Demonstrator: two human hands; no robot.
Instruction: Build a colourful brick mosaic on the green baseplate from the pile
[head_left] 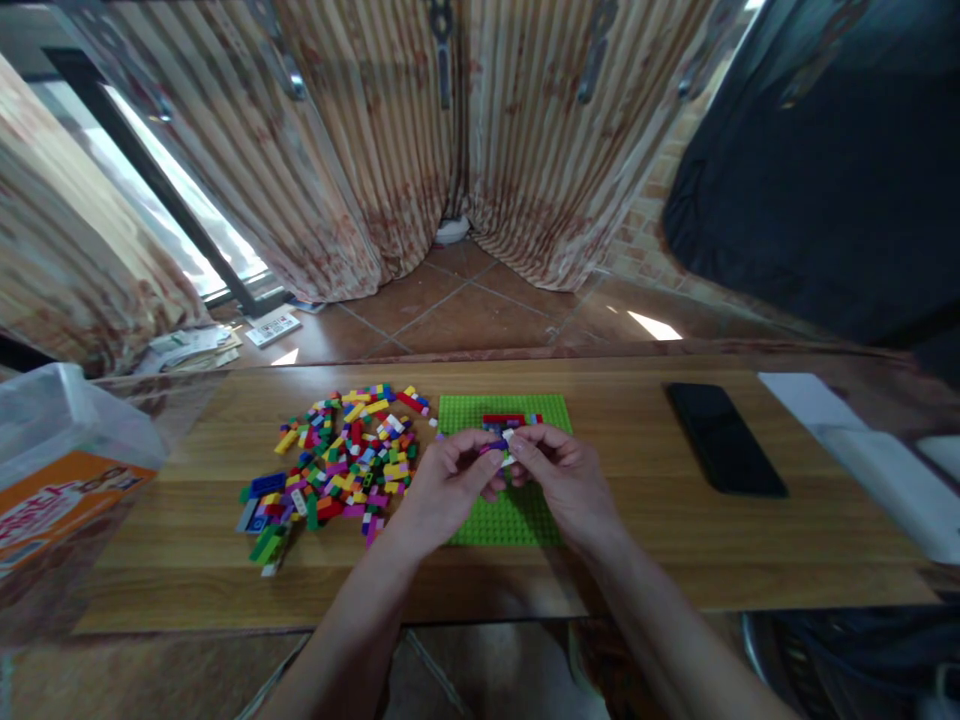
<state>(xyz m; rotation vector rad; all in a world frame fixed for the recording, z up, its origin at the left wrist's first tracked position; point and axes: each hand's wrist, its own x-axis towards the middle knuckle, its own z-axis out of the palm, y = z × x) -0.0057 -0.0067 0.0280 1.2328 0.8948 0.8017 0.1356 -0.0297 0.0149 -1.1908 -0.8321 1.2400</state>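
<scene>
Above the green baseplate (502, 525), my two hands meet with fingers pinched together. My left hand (455, 478) is closed on a purple toy brick (495, 445). A white toy brick (508, 437) is pinched in my right hand (561, 470), touching or very close to the purple one; whether they are joined I cannot tell. Just beyond my fingertips, a row of red and other coloured bricks (504, 420) sits on the baseplate, partly hidden by my hands.
A spread heap of loose coloured bricks (345, 460) lies left of the baseplate on the wooden table (622, 580). To the right are a black phone or tablet (724, 440) and white paper (862, 460). A clear plastic box (67, 440) with an orange label stands far left.
</scene>
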